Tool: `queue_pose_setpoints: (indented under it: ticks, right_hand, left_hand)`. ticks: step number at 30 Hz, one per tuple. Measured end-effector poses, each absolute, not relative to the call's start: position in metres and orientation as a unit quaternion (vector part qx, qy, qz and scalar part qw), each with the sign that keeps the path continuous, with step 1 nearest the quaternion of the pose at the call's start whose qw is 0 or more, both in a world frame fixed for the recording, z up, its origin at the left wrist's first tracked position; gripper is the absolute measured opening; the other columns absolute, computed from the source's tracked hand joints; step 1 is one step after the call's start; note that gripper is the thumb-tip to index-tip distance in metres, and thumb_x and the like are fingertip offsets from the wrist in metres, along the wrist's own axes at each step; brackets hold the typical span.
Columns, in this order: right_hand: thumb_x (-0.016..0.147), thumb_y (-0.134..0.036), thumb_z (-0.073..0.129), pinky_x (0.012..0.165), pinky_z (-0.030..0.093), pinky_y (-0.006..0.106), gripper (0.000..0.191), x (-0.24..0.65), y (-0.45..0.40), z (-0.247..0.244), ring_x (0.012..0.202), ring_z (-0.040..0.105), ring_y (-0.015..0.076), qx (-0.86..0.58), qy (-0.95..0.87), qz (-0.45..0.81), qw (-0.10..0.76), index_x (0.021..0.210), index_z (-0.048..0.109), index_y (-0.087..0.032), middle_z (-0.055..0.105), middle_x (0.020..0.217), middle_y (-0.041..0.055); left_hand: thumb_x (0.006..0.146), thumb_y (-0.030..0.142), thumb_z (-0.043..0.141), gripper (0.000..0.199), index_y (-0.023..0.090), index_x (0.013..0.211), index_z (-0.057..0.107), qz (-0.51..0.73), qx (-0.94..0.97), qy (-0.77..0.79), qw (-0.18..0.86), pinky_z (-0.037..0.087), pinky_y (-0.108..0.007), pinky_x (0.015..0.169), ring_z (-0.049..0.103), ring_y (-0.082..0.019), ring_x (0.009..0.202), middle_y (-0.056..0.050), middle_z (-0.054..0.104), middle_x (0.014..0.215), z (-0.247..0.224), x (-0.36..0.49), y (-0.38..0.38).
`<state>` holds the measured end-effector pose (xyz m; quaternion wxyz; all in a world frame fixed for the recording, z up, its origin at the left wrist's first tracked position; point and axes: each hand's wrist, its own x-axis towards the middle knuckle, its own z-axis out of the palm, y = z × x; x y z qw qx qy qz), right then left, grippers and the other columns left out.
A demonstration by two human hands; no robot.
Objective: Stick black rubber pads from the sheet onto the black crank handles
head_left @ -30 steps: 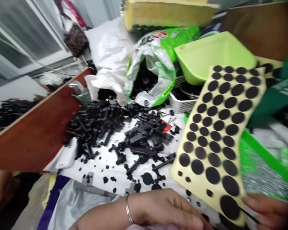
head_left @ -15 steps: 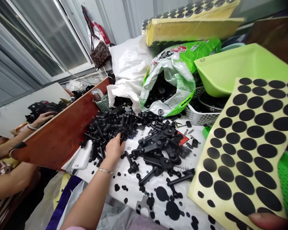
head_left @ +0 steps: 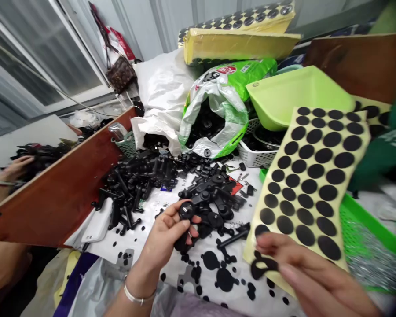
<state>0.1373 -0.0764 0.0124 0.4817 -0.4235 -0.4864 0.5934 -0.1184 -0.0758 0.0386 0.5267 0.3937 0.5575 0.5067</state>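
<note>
My left hand is closed around a black plastic part with a round disc-shaped end, which faces up between thumb and fingers. To the right, the fingers of my right hand pinch a dark, slightly blurred black sticker piece in front of a sheet of round black stickers. The sheet has a pale yellow backing and slants up beyond that hand. Past my left hand lie more black plastic arms with round joints and a heap of black ball-ended parts.
A red-brown board divides the left side; a co-worker's hand is beyond it. A white phone lies by the heap. Behind are a green-and-white bag, a white basket and a lime basin. A green tray holds small metal pieces.
My left hand has come back from the heap towards me, now with a round-ended black part. My right hand has moved into view with a black sticker piece at its fingertips.
</note>
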Motion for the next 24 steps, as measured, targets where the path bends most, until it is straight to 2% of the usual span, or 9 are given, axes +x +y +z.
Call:
queue_pose_setpoints:
  ticks: [3, 8, 16, 24]
  right_hand:
    - [0.075, -0.035, 0.069, 0.096, 0.041, 0.040, 0.014, 0.113, -0.068, 0.032, 0.115, 0.051, 0.0280, -0.388, -0.410, 0.691, 0.452, 0.068, 0.065, -0.022, 0.062, 0.115, 0.0064]
    - [0.076, -0.032, 0.067, 0.106, 0.026, 0.046, 0.015, 0.105, -0.061, 0.041, 0.122, 0.044, 0.0281, -0.375, -0.361, 0.713, 0.470, 0.068, 0.066, -0.020, 0.058, 0.122, 0.0072]
    - [0.080, -0.029, 0.063, 0.106, 0.023, 0.047, 0.013, 0.113, -0.059, 0.032, 0.122, 0.045, 0.0263, -0.383, -0.395, 0.695, 0.463, 0.070, 0.068, -0.021, 0.057, 0.123, 0.0068]
    - [0.080, -0.028, 0.064, 0.106, 0.026, 0.043, 0.013, 0.113, -0.054, 0.027, 0.121, 0.046, 0.0250, -0.387, -0.401, 0.690, 0.461, 0.069, 0.066, -0.020, 0.057, 0.122, 0.0053]
  left_hand:
    - [0.080, 0.023, 0.064, 0.048, 0.016, 0.125, 0.047, 0.485, 0.400, 0.464, 0.624, 0.050, -0.023, 0.057, 0.063, -0.015, 0.069, -0.011, 0.068, 0.094, 0.039, -0.083, -0.081]
    - [0.083, 0.021, 0.062, 0.048, 0.021, 0.129, 0.047, 0.452, 0.420, 0.390, 0.684, 0.050, -0.025, 0.068, 0.062, -0.016, 0.080, -0.008, 0.065, 0.098, 0.035, -0.060, -0.084]
    - [0.083, 0.025, 0.063, 0.050, 0.022, 0.130, 0.046, 0.436, 0.429, 0.400, 0.683, 0.048, -0.025, 0.072, 0.061, -0.016, 0.085, -0.010, 0.061, 0.111, 0.037, -0.054, -0.083]
    - [0.082, 0.029, 0.064, 0.049, 0.020, 0.128, 0.047, 0.430, 0.423, 0.442, 0.664, 0.049, -0.025, 0.074, 0.062, -0.015, 0.084, -0.009, 0.063, 0.109, 0.039, -0.051, -0.084]
